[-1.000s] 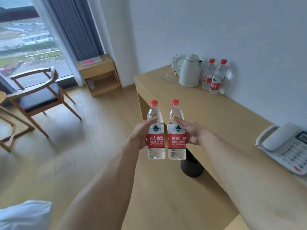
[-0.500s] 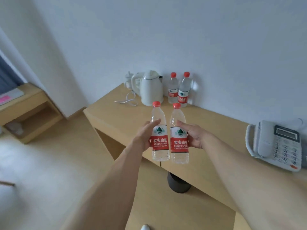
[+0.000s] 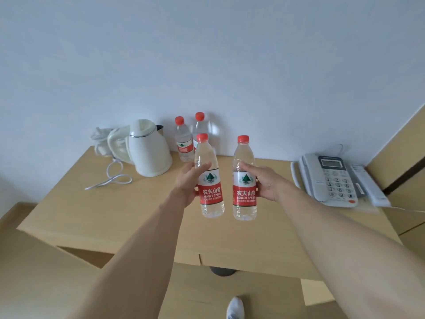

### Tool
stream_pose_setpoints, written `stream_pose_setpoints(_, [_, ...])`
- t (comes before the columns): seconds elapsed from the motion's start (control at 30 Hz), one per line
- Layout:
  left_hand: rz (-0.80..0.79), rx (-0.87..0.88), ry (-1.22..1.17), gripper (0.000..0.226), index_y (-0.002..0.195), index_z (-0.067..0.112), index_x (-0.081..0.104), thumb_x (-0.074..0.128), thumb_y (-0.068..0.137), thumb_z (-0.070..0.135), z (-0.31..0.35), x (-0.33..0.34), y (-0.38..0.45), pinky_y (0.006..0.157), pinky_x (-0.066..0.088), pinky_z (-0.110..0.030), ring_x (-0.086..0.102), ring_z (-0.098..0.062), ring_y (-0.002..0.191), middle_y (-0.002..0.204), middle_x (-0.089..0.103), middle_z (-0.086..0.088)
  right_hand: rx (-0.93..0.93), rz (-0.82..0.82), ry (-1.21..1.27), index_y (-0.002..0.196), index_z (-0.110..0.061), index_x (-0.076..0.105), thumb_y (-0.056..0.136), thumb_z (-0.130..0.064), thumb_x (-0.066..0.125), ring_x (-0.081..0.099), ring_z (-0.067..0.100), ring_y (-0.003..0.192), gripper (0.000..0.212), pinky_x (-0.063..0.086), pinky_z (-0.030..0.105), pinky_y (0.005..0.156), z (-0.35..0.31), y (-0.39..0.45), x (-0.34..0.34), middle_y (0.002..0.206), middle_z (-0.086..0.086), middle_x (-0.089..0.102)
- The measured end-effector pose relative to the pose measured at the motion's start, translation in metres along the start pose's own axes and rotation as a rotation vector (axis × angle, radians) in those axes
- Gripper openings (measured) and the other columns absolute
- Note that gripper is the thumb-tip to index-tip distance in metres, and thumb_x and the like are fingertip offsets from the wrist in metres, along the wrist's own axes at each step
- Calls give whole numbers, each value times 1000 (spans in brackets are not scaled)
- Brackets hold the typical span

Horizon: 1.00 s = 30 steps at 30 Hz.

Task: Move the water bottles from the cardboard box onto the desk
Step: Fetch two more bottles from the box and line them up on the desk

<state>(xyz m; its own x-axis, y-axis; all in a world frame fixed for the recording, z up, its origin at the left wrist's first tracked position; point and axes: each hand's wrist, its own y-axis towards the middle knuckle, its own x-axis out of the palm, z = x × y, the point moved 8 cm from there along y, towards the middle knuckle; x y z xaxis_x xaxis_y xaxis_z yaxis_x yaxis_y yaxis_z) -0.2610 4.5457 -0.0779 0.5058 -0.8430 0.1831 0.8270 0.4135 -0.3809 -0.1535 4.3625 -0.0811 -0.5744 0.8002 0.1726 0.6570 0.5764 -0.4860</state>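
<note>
— Holding what, each hand?
— Left hand [image 3: 187, 180] grips one full water bottle [image 3: 209, 180], right hand [image 3: 264, 180] another [image 3: 244, 180], both upright above the desk [image 3: 142, 210].
— Others?
— Two capped bottles [image 3: 184, 143] at the desk's back edge, beside the kettle [image 3: 148, 150].

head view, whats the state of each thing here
left hand: grips left bottle
right hand: grips right bottle
left bottle: capped, upright, held above desk
right bottle: capped, upright, held above desk
two back bottles: capped, standing on desk
kettle: lid shut
phone: handset on cradle
</note>
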Motion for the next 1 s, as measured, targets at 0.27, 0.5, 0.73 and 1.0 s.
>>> stream_pose_setpoints(0.27, [-46, 46, 81, 46, 127, 22, 60, 79, 84, 19, 21, 22, 60, 92, 53, -49, 68, -30, 111, 118, 72, -6, -71, 27, -52, 122, -10, 61, 74, -41, 78, 70, 30, 103, 59, 52, 44, 95, -25, 51, -35, 113, 13, 73])
stream_pose_setpoints(0.5, [-103, 111, 319, 61, 131, 14, 51, 82, 79, 5, 36, 32, 108, 104, 49, -49, 68, -28, 111, 115, 72, -11, -144, 124, -128, 120, -21, 61, 75, -27, 86, 66, 17, 106, 52, 50, 32, 83, -49, 92, -60, 118, 0, 69])
stream_pose_setpoints(0.73, [-128, 182, 498, 52, 121, 20, 58, 83, 78, 4, 51, 42, 134, 101, 50, -41, 64, -20, 115, 123, 65, -2, -193, 147, -206, 118, -22, 59, 75, -15, 86, 64, 16, 110, 51, 51, 33, 91, -61, 113, -69, 118, 3, 68])
stream_pose_setpoints(1.0, [-198, 212, 651, 59, 129, 14, 56, 83, 77, 1, 58, 50, 160, 108, 46, -52, 60, -19, 123, 127, 66, -2, -219, 211, -352, 127, -13, 56, 79, -9, 82, 60, 18, 114, 55, 48, 30, 92, -64, 120, -71, 123, 4, 65])
